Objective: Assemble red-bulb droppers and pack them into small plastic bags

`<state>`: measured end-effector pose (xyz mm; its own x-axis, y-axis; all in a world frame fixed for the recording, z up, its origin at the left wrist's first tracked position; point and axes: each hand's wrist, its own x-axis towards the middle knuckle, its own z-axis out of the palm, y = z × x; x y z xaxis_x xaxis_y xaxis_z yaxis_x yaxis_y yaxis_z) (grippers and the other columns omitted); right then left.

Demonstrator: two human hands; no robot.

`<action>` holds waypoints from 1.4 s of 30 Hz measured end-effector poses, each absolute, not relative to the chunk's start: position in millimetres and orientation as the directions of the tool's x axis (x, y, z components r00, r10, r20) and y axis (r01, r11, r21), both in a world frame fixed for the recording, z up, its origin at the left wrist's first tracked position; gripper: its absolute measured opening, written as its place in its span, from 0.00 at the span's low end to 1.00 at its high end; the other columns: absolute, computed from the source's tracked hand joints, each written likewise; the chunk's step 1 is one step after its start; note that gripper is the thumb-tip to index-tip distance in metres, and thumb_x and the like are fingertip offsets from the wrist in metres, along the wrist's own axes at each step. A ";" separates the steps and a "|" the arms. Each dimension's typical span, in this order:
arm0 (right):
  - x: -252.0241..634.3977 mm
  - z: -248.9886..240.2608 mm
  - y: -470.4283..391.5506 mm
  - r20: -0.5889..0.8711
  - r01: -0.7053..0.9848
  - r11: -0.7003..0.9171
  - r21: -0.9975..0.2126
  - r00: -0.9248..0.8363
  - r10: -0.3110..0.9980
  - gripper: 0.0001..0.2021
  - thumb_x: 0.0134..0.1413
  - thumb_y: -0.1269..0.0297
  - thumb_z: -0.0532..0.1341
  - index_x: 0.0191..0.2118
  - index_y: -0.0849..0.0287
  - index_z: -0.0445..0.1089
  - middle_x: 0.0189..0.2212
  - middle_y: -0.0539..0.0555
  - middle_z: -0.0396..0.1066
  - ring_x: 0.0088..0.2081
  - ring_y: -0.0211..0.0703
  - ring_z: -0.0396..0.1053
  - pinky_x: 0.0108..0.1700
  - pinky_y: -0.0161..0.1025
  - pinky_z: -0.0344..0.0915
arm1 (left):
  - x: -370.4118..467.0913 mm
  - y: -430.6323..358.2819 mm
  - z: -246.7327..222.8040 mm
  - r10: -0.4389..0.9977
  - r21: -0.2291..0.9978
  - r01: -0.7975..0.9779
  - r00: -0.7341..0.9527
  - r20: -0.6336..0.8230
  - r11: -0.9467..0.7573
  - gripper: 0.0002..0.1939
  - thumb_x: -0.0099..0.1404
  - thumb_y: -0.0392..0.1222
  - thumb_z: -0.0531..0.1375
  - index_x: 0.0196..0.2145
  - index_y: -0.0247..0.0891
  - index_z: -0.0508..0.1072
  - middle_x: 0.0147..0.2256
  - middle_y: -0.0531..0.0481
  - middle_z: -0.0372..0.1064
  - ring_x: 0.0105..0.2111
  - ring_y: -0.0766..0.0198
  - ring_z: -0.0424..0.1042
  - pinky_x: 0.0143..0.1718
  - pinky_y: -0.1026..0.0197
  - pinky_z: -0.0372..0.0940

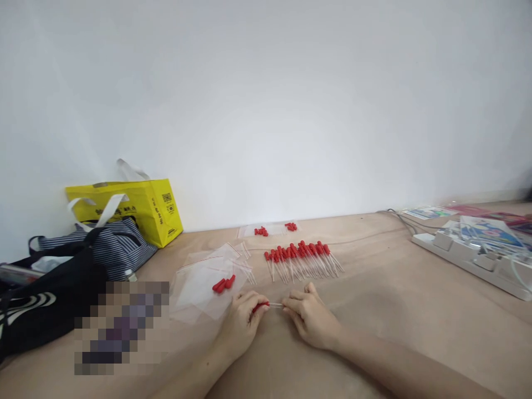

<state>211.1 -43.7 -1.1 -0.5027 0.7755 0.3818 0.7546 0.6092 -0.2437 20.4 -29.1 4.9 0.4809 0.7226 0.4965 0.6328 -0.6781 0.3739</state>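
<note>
In front of me, the thumb and fingers of my left hand (240, 324) are closed on a red rubber bulb (260, 306). My right hand (312, 320) pinches the far end of a thin clear tube (276, 305), which runs level from the bulb; together they look like a dropper. The fingers hide how far the tube sits in the bulb. Just beyond my hands lies a row of red-topped droppers (297, 252), tubes pointing toward me. Several loose red bulbs (224, 284) rest on clear zip bags (193, 285) left of the row, with a few bare tubes (248, 272) alongside.
Near the wall, red bulbs (261, 231) and tubes lie on another clear bag (243, 231). A yellow bag (166, 213), a striped bag (124, 252) and a black bag (54, 302) stand left. On the right is a white power strip (465, 266) with plugs and cables.
</note>
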 end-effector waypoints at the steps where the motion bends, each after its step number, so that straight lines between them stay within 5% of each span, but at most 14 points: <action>1: 212.4 -0.4 -42.8 0.382 0.752 0.618 -0.228 -0.515 0.768 0.11 0.55 0.72 0.46 0.29 0.59 0.64 0.27 0.51 0.66 0.28 0.35 0.58 0.35 0.37 0.42 | 20.8 -30.0 5.1 0.712 0.353 0.635 0.493 0.499 -0.687 0.09 0.63 0.38 0.49 0.29 0.39 0.68 0.27 0.52 0.70 0.30 0.62 0.67 0.37 0.57 0.57; 13: 212.5 0.6 -42.9 0.424 0.715 0.659 -0.232 -0.536 0.730 0.10 0.54 0.70 0.47 0.30 0.58 0.65 0.26 0.50 0.67 0.26 0.35 0.58 0.34 0.36 0.42 | 23.8 -34.9 5.3 0.580 0.225 0.562 0.600 0.551 -0.796 0.09 0.63 0.37 0.47 0.29 0.38 0.64 0.26 0.52 0.67 0.27 0.64 0.66 0.38 0.57 0.56; 29: 211.1 6.9 -45.5 0.349 0.688 0.647 -0.329 -0.548 0.760 0.11 0.57 0.64 0.48 0.39 0.53 0.67 0.32 0.51 0.65 0.36 0.40 0.60 0.37 0.37 0.48 | 8.9 -24.5 19.4 0.665 0.263 0.615 0.638 0.388 -0.743 0.13 0.65 0.40 0.46 0.26 0.39 0.65 0.26 0.53 0.68 0.29 0.63 0.66 0.41 0.55 0.53; 37: 202.4 -2.6 -50.1 0.382 0.718 0.616 -0.324 -0.496 0.780 0.11 0.55 0.68 0.50 0.30 0.56 0.68 0.28 0.51 0.66 0.34 0.39 0.59 0.37 0.37 0.46 | 11.7 -26.1 11.4 0.636 0.240 0.593 0.664 0.393 -0.768 0.14 0.65 0.39 0.45 0.25 0.38 0.64 0.25 0.52 0.66 0.28 0.63 0.64 0.38 0.57 0.53; 42: 199.0 7.6 -30.8 0.354 0.778 0.492 -0.390 -0.367 0.860 0.11 0.54 0.66 0.50 0.30 0.56 0.69 0.30 0.51 0.70 0.35 0.40 0.62 0.38 0.38 0.46 | -0.2 -12.2 17.4 0.727 0.252 0.727 0.462 0.508 -0.638 0.12 0.63 0.42 0.48 0.44 0.41 0.63 0.41 0.47 0.66 0.42 0.57 0.62 0.43 0.52 0.50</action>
